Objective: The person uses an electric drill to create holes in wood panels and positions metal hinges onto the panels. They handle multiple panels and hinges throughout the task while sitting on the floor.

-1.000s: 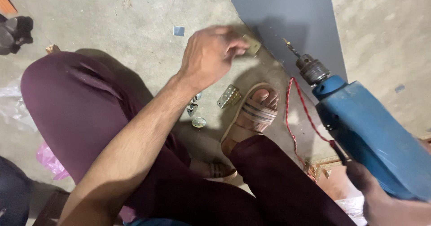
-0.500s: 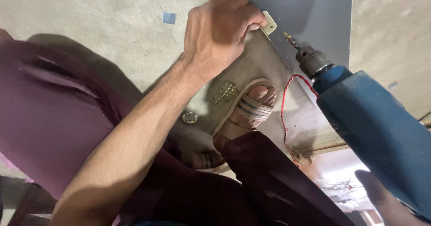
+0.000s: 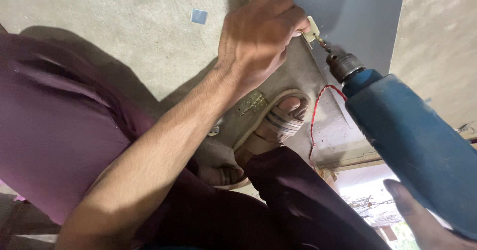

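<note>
Your left hand [image 3: 258,41] pinches a small pale hinge [image 3: 312,30] between its fingers at the near edge of the grey board [image 3: 357,16]. The drill [image 3: 412,145] in your right hand [image 3: 427,222], grip hidden, slants up-left, its bit just right of the hinge.
</note>
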